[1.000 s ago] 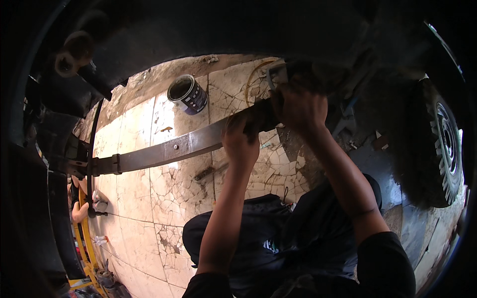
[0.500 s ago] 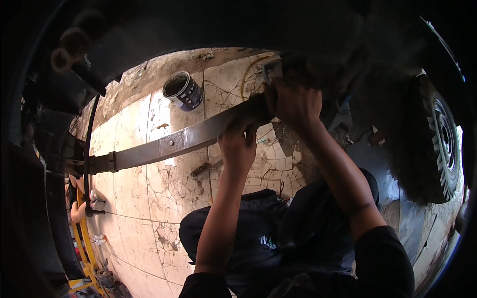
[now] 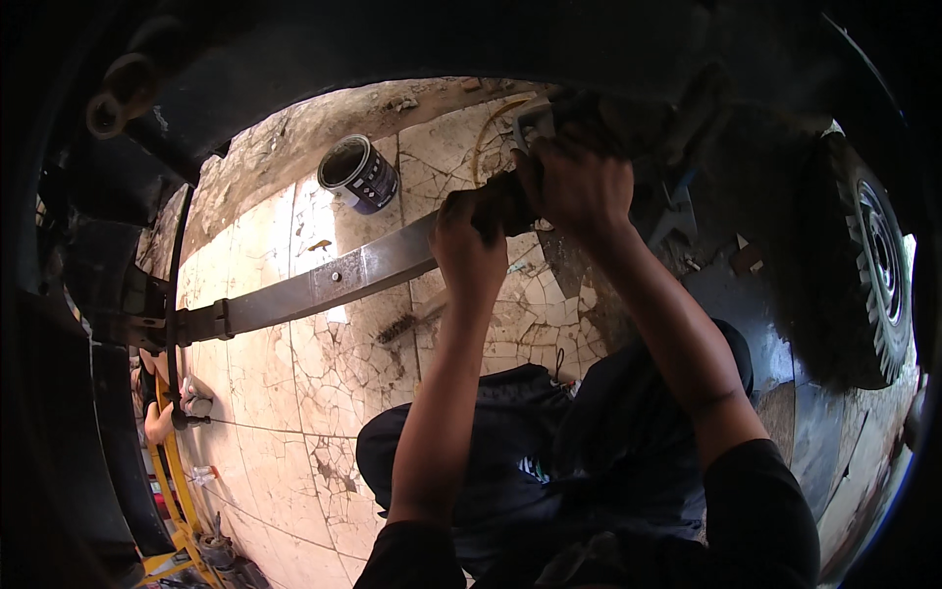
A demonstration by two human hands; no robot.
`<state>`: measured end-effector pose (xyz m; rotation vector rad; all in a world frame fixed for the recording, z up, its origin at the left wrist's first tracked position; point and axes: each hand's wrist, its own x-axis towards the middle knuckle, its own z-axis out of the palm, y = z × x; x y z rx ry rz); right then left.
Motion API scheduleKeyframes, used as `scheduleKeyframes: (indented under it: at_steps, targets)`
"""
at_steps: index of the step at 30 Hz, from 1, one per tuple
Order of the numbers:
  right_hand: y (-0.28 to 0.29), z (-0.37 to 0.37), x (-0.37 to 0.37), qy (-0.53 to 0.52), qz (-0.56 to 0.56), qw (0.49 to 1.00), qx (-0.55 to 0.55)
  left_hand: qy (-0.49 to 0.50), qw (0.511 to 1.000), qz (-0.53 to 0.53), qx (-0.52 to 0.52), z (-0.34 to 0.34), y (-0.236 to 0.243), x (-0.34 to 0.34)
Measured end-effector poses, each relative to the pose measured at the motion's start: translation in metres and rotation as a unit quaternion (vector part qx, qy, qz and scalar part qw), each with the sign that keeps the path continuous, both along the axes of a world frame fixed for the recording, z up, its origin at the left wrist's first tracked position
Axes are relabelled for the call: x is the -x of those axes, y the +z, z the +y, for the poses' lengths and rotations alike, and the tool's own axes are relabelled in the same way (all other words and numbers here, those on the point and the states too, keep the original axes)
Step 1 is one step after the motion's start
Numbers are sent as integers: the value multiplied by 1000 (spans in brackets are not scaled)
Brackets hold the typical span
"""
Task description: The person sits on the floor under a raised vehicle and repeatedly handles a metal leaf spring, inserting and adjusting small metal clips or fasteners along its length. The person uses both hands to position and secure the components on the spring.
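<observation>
While both forearms reach up from the lower edge, the left hand (image 3: 469, 240) sits on the right-hand stretch of the leaf spring (image 3: 383, 263), wrist nearly straight, fingers bent. The right hand (image 3: 587, 191) is farther right and higher, back of the hand toward the camera, fingers curled in beside a grey metal piece (image 3: 535, 123). The leaf spring slants across the view below the dark vehicle body (image 3: 422, 44), above the cracked tile floor (image 3: 265, 393).

Fingertips of both hands are lost in shadow; cannot tell how far either is closed, or whether it grips the spring or a smaller part. The spring's right end is hidden by the hands and darkness. At lower left, another person's hand (image 3: 159, 422) is partly cut off by the dark frame.

Compared with half a second ago: left hand has shifted up from the spring's lower edge to cover its width; right hand keeps about the same place. The open paint can (image 3: 375, 187) remains standing beyond the spring.
</observation>
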<state>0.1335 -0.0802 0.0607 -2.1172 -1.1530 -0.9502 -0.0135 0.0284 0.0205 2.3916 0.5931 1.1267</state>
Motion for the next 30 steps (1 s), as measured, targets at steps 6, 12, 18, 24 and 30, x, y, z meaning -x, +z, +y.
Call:
scheduleKeyframes:
  at_steps: [6,12,18,24,30]
  targets:
    - [3,-3,-1,0,13,1000,7,-58,991,-97,76,-20,1,5]
    - [-1,0,1,-7,51,998,18,9,1000,-19,17,-1,3,-5]
    - [-2,-2,-4,-9,24,999,28,14,997,-75,25,-13,-1,10]
    - [0,1,2,-9,74,996,39,48,998,-12,-45,1,-1,-2]
    - [-2,-1,-4,-17,22,999,30,27,995,-6,99,-21,8,18]
